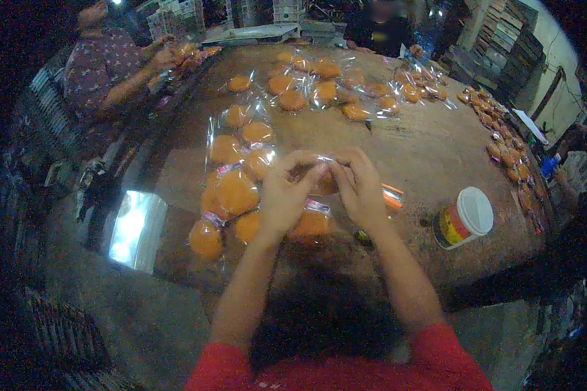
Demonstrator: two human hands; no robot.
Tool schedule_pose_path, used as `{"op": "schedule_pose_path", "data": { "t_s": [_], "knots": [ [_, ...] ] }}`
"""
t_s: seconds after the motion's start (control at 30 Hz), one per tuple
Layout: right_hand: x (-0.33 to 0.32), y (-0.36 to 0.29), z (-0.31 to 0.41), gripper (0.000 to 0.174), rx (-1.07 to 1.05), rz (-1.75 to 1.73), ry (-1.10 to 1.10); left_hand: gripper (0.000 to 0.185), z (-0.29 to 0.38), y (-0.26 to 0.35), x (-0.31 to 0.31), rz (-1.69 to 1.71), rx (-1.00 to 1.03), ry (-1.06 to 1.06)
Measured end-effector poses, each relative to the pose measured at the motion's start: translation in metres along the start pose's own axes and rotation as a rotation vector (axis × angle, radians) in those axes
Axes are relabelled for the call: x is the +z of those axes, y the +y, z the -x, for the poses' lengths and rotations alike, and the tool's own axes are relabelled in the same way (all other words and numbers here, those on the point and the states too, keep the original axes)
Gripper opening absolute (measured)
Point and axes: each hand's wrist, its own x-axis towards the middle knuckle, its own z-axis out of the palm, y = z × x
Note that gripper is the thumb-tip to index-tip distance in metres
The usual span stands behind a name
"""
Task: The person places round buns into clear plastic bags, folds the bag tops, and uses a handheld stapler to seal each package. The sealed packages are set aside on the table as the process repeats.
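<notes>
My left hand (289,188) and my right hand (361,183) meet over the near part of a brown table, fingertips pinching the upper edge of a clear plastic packet (326,184). A round orange-brown item shows inside it, partly hidden by my fingers. Just below lies another packet (311,224) with a flat orange disc and a small pink-and-white label. More bagged orange discs (237,192) cluster to the left of my left hand, some overlapping. Beside my right wrist rests an orange-handled tool (392,198), its exact kind unclear.
A white-lidded plastic tub (462,217) stands at right. Clear plastic sheets or bags (138,229) lie at the left edge. Bagged discs (325,90) spread across the far side; small packets (506,146) line the right edge. One person (112,73) handles packets at left; another (379,32) is opposite.
</notes>
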Motion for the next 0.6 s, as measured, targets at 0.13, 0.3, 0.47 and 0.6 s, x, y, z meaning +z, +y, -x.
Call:
{"op": "schedule_pose_path", "data": {
  "t_s": [0.13, 0.3, 0.47, 0.6],
  "knots": [
    [0.006, 0.006, 0.001, 0.022, 0.219, -0.214, -0.044, 0.064, -0.003, 0.002, -0.003, 0.205, -0.108, 0.193],
    [0.017, 0.027, -0.003, 0.022, 0.163, 0.019, -0.211, 0.065, -0.013, 0.009, -0.039, 0.366, -0.119, 0.515],
    [0.041, 0.044, -0.005, 0.031, -0.268, 0.34, -0.583, 0.06, -0.011, 0.007, -0.051, 0.321, -0.089, 0.53],
    [0.047, 0.048, -0.007, 0.03, -0.105, 0.292, -0.769, 0.056, -0.013, 0.005, -0.049, 0.309, -0.129, 0.55]
  ]
}}
